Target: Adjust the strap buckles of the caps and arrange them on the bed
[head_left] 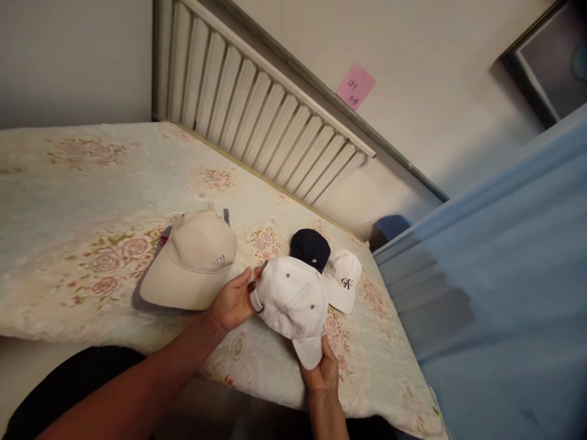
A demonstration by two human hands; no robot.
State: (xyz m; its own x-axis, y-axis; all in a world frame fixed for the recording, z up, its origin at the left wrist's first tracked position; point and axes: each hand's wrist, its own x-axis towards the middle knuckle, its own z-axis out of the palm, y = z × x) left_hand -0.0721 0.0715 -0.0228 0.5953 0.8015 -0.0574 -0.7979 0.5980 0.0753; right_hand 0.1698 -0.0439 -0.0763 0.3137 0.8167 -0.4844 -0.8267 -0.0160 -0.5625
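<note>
A white baseball cap [293,298] is held over the floral bedsheet [82,183]. My left hand [235,300] is closed on its back strap. My right hand [323,370] pinches the cap's brim from below. Just behind it lie a dark navy cap [310,247] and a white cap with a black logo [345,280], touching each other. To the left rests a beige cap [195,260], stacked on a grey cap [151,300] of which only the edge shows.
The bed's near edge runs below my hands. A slatted headboard [266,113] leans along the wall behind, with a pink sticky note [356,85] above it. A blue curtain or cloth [504,275] fills the right side.
</note>
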